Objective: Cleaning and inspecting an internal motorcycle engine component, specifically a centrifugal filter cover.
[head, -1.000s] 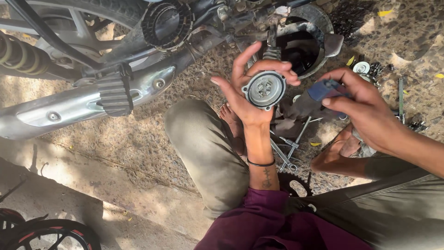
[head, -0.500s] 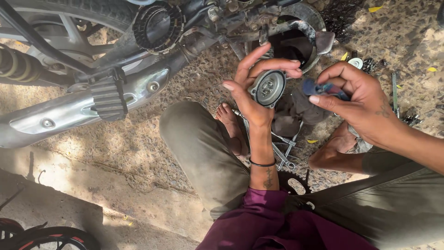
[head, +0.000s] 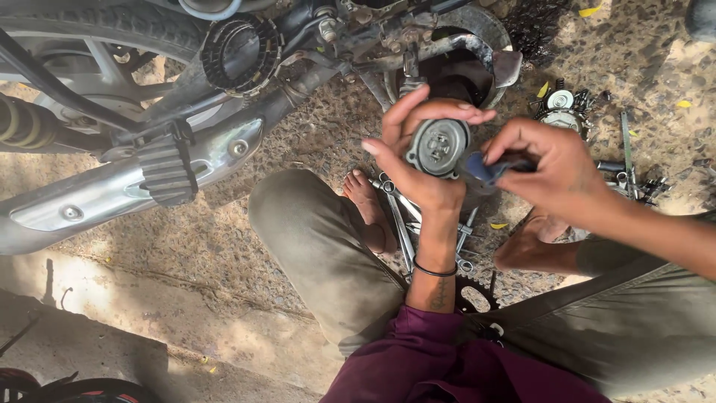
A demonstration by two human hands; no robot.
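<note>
Two hands up in front of the open engine case [head: 466, 67]. Left hand [head: 418, 168], fingers curled round the rim, cups a round metal clutch part [head: 438, 145]. Right hand [head: 556, 172] pinches a blue-handled tool [head: 485, 168] just beside it. Part looks stiff, weighty, probably oily; best gripped by the rim.

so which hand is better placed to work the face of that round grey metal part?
Right, probably. The right hand pinches a small blue tool at the round grey metal part; the left hand is busy cradling it.
</note>
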